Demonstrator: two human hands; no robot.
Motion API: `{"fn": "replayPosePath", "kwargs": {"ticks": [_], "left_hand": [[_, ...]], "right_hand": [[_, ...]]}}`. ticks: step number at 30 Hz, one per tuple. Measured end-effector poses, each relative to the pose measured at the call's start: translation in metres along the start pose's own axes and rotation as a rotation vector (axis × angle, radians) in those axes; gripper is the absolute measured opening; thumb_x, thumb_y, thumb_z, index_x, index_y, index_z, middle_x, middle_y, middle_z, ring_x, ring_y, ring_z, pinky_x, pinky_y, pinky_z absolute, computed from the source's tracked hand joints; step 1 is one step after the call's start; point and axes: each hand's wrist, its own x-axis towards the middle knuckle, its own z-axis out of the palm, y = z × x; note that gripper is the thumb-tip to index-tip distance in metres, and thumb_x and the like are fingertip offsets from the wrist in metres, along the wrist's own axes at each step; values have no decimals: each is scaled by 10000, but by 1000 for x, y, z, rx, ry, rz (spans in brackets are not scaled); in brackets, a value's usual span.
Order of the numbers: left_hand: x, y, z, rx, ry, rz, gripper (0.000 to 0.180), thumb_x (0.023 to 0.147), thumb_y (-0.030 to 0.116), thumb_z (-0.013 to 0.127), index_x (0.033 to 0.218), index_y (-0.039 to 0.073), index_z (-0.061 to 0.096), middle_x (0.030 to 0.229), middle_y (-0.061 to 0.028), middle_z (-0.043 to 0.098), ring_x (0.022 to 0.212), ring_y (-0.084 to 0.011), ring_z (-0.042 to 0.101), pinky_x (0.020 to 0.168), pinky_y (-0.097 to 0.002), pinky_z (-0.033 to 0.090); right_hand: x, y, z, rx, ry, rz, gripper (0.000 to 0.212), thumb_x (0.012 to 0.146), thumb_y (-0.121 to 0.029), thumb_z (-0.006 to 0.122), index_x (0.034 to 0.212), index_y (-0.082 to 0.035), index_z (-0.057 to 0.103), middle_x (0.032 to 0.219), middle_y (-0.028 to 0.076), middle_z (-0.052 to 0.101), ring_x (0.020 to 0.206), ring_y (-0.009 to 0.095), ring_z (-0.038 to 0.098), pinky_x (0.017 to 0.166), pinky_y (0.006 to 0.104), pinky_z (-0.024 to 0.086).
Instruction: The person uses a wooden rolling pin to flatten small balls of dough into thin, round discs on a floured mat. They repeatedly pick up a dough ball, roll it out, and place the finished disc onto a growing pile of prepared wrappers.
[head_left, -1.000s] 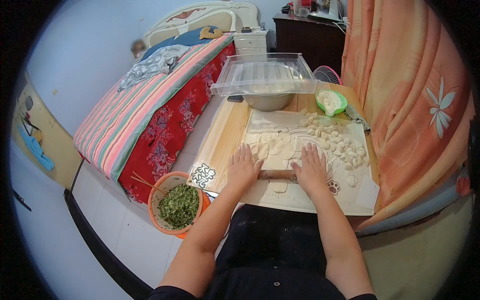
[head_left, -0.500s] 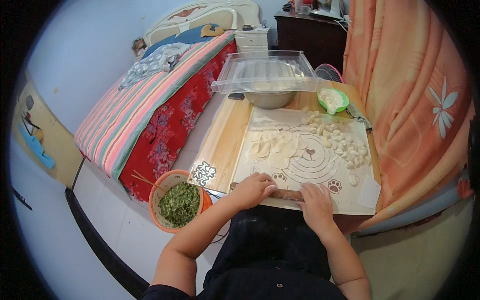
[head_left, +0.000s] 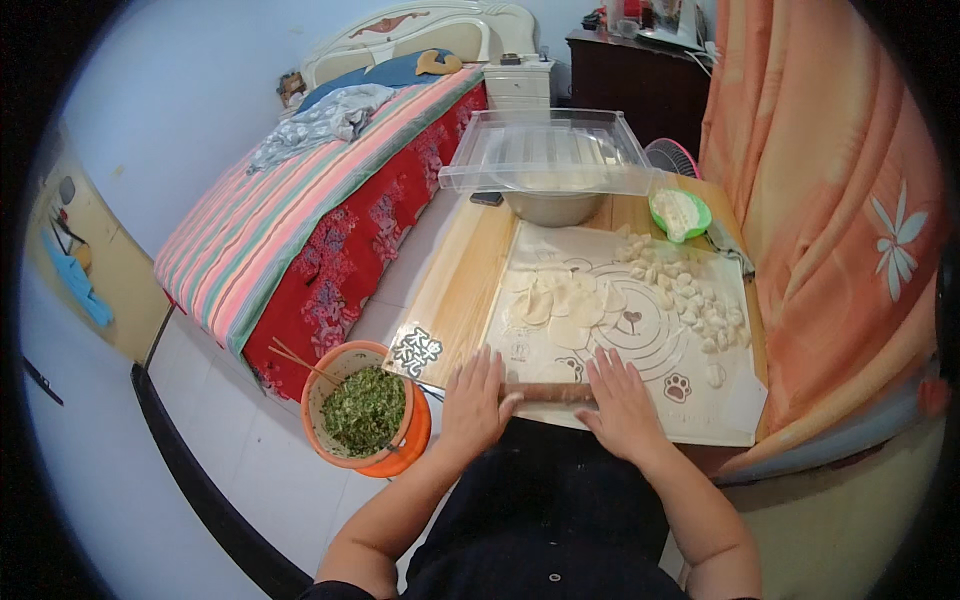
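At the near edge of the mat [head_left: 700, 422]: the rolling pin [head_left: 548, 392] lay crosswise, quite close before me.
Left hand [head_left: 474, 405]: I rested it flat on the left end of the pin, the fingers stretched forward and not curled around the wood.
Right hand [head_left: 622, 402]: I kept it likewise flat on the right end, with the fingers a little spread and the thumb turned inward.
Under the pin: I could not tell if any dough was there.
Orange bowl [head_left: 352, 356]: it stood at my left, lower than the table [head_left: 465, 280], with a chopped green mixture [head_left: 362, 412] inside and chopsticks [head_left: 300, 360] leaning over its rim.
Dough rounds [head_left: 570, 302]: thin and pale, they overlapped on the mat, just beyond the pin.
Dough pieces [head_left: 690, 297]: many small ones were scattered at the mat's right side.
Green bowl [head_left: 697, 225]: it held white powder, behind these pieces.
Metal bowl [head_left: 553, 209]: it was farther, beneath a clear plastic tray [head_left: 545, 180].
Striped bed [head_left: 330, 160]: it stood well apart, beyond the table's left side.
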Motion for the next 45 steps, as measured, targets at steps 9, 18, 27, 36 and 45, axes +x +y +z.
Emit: {"fn": "replayPosePath", "kwargs": {"ticks": [9, 18, 27, 36, 45], "left_hand": [[60, -23, 22, -23, -101, -157, 633, 958, 420, 499, 1442, 25, 398, 1480, -206, 420, 1378, -339, 388, 1105, -501, 313], [6, 0, -16, -126, -85, 143, 453, 948, 355, 538, 1305, 76, 551, 1387, -109, 538, 1290, -317, 487, 1043, -479, 380], [88, -15, 37, -375, -434, 177, 313, 878, 146, 571, 1163, 23, 612, 1173, -214, 628, 1138, -380, 563, 954, -439, 466], [109, 16, 35, -249, -640, 182, 265, 805, 223, 684, 978, 33, 616, 959, -191, 653, 991, -377, 602, 868, -432, 488], [172, 75, 14, -229, -209, 270, 236, 844, 149, 610, 1059, 50, 602, 1167, -171, 615, 1109, -328, 571, 904, -439, 481]], "right_hand": [[64, 13, 17, 81, 181, 183, 714, 954, -445, 515, 1486, -9, 324, 1579, 160, 266, 1483, 286, 185, 1199, 483, 126], [-27, 7, 18, 102, 102, 47, 719, 944, -440, 533, 1489, -20, 325, 1596, 148, 228, 1485, 304, 171, 1190, 491, 138], [-1, 14, 7, -7, 204, 7, 576, 923, -401, 577, 1376, -56, 491, 1501, 133, 395, 1425, 299, 301, 1160, 477, 220], [-43, 14, 10, 170, 412, -72, 431, 732, -153, 758, 1115, -49, 593, 1193, 87, 602, 1171, 269, 527, 983, 410, 370], [-89, 50, -13, 133, 418, 68, 427, 766, -160, 742, 1138, -30, 578, 1194, 86, 596, 1172, 254, 523, 967, 410, 355]]}}
